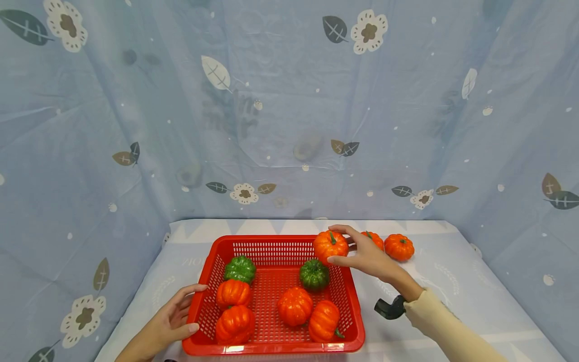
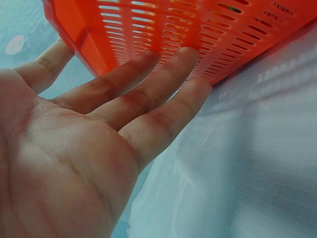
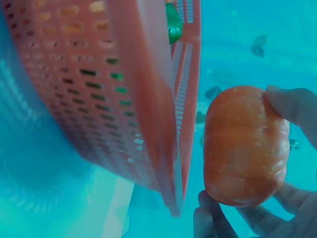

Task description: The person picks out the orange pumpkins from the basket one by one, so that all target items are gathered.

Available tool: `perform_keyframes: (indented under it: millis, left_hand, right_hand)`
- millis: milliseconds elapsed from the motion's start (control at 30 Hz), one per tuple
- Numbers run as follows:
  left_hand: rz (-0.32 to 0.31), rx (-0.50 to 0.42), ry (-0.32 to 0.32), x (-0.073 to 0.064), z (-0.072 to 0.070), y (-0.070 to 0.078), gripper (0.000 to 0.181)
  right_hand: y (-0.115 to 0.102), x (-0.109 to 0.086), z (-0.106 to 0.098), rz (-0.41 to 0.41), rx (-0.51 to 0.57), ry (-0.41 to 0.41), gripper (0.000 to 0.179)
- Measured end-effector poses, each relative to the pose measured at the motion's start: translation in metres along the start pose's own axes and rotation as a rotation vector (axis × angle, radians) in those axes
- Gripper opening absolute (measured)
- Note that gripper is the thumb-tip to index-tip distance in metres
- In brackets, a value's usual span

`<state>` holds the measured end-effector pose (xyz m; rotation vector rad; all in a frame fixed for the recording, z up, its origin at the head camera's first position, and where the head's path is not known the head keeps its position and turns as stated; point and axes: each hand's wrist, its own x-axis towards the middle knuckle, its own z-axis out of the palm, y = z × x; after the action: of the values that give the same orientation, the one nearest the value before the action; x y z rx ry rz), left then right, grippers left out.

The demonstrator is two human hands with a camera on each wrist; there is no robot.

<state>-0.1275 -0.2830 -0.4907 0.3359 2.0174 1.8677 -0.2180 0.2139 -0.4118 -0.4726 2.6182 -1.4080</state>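
In the head view, the right hand [image 1: 364,255] has thumb and fingers clamped on an orange pumpkin [image 1: 330,246], which is over the far right corner of the red basket [image 1: 267,348]. Just below those fingers, inside the basket, sits a dark green pumpkin [image 1: 314,275]. Nearer the person from it lie two more, a round orange one [image 1: 295,306] and a tilted orange one [image 1: 324,321] – its green stem pointing out to the side. Near the fingers of the left hand [image 1: 166,323], just inside the basket wall, are three in a row: a bright green pumpkin [image 1: 239,269] farthest off, a middle orange one [image 1: 233,293] and a front orange one [image 1: 235,325]. Beyond the right hand, two orange pumpkins [image 1: 399,247] stand on the table [image 1: 457,306], one partly hidden by that hand.

In the left wrist view, the left fingers are spread apart and fairly straight, their tips against the basket's slotted outer wall; bits of orange and green show through the slots.

In the right wrist view, the right thumb and fingers grip the held pumpkin from opposite sides, apart from the basket rim. Green shows past that rim – which pumpkin, I cannot tell.
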Motion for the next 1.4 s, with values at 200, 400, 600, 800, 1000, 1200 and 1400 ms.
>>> perform_keyframes:
  millis: [200,400,600,800,1000,1200,1400]
  left_hand:
    - [-0.003,0.000,0.004,0.000,0.001,0.001,0.065]
    - [0.003,-0.003,0.000,-0.001,0.000,0.000,0.065]
    - [-0.009,-0.011,-0.005,-0.001,0.000,0.000,0.066]
    - [-0.015,0.002,0.006,0.000,0.000,-0.001,0.066]
    - [-0.038,0.029,0.048,0.000,0.002,-0.002,0.068]
    - [-0.042,0.027,0.051,0.000,0.003,-0.002,0.067]
    - [-0.048,0.023,0.034,0.000,0.001,-0.002,0.068]
  right_hand:
    - [0.007,-0.005,-0.009,0.002,-0.020,0.050,0.076]
    - [0.019,-0.011,-0.017,0.002,-0.043,0.096,0.078]
    - [0.035,-0.018,-0.026,0.036,-0.034,0.119,0.079]
    - [0.051,-0.026,-0.039,0.069,-0.061,0.178,0.080]
    - [0.071,-0.033,-0.055,0.090,-0.096,0.232,0.082]
    - [0.087,-0.044,-0.073,0.115,-0.067,0.260,0.078]
    - [0.100,-0.054,-0.090,0.145,-0.067,0.298,0.079]
